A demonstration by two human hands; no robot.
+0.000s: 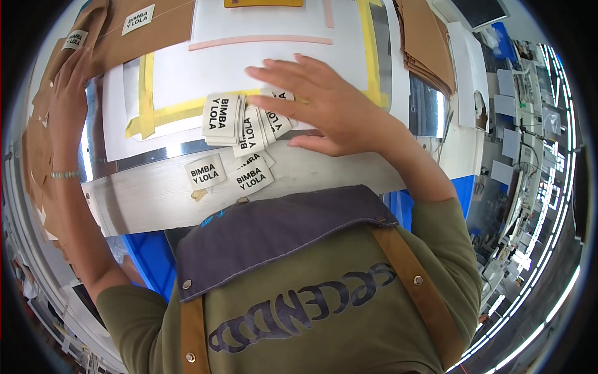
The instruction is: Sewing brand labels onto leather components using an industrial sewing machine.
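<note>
My left hand (pixel 70 93) is at the far left, its fingers closed at the edge of a curled brown sheet (pixel 93 28) that bears a small white label. Above the worktop my right hand (pixel 321 103) is open, fingers spread and pointing left. Its lower fingers pass over a fanned pile of white labels with black print (pixel 219 118), and whether they touch it I cannot tell. Closer to me lie a single loose label (pixel 205 172) and a few overlapping labels (pixel 254 177).
Yellow tape (pixel 146 93) frames a white sheet (pixel 249 68) carrying pink strips (pixel 261 42). A yellow object (pixel 265 2) sits at its far edge. Another brown sheet (pixel 162 37) lies flat at the upper left, and stacked brown sheets (pixel 430 50) at the right. Blue bins (pixel 149 258) stand below the table edge.
</note>
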